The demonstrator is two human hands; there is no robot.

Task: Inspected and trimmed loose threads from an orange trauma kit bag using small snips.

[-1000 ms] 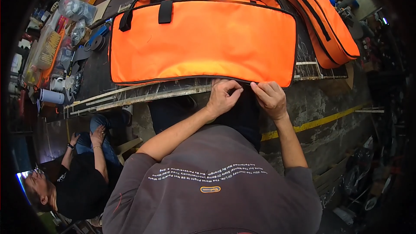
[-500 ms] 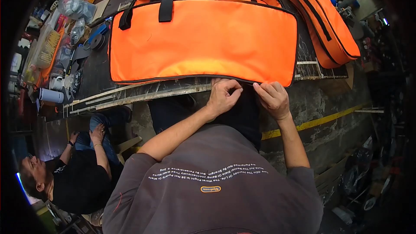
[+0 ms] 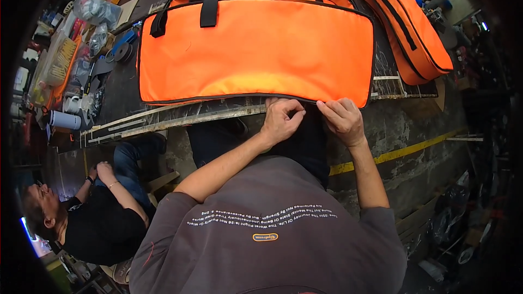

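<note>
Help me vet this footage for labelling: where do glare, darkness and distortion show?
Head view throughout: a yellowish bright patch on the large, rectangular orange fabric bag; black vignetting at the corners; front edge of the long, dark table looks bowed; bare left hand and right hand appear fairly sharp.

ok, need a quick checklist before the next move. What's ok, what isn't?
1. Right grip at the main orange bag's near edge: ok, fingertips at the black trim.
2. Left grip at that edge: ok, left of the right one.
3. What the fingertips pinch: cannot tell, too small.
4. Bag's near edge wholly over the table: not ok, its right part appears to overhang.
5. Second orange bag clear of both grips: ok, off to the right.
6. Co-worker's hands away from the bag: ok.
</note>
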